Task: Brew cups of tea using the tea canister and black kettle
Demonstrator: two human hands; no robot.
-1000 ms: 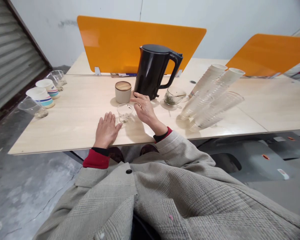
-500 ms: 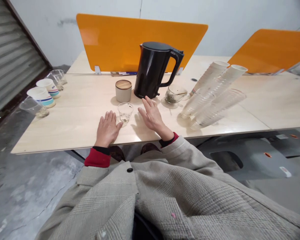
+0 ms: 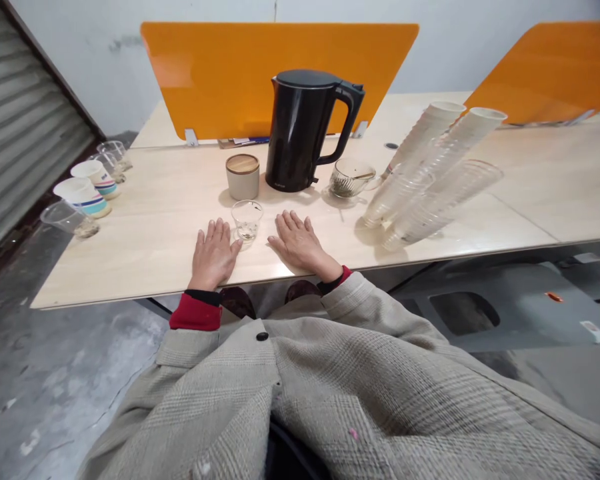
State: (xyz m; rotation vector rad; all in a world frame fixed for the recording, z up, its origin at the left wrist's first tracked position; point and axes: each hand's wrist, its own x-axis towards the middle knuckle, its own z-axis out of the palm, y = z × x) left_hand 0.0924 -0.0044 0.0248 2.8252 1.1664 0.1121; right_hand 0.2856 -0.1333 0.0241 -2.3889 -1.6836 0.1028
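Both left hand [image 3: 214, 255] and right hand [image 3: 303, 245] lie palm-down on the table [image 3: 145, 230], fingers stretched and released; the clear cup [image 3: 247, 219] stands near, between them; remotely, I cannot tell whether the left thumb [image 3: 236, 247] touches it; the kettle [image 3: 301, 130] partly hides the far orange panel [image 3: 205, 80].

The kettle [image 3: 296, 133] is black, 2 dividers [image 3: 215, 73] are orange, the plaid coat [image 3: 340, 373] is grey, the inner cuffs [image 3: 195, 313] red.
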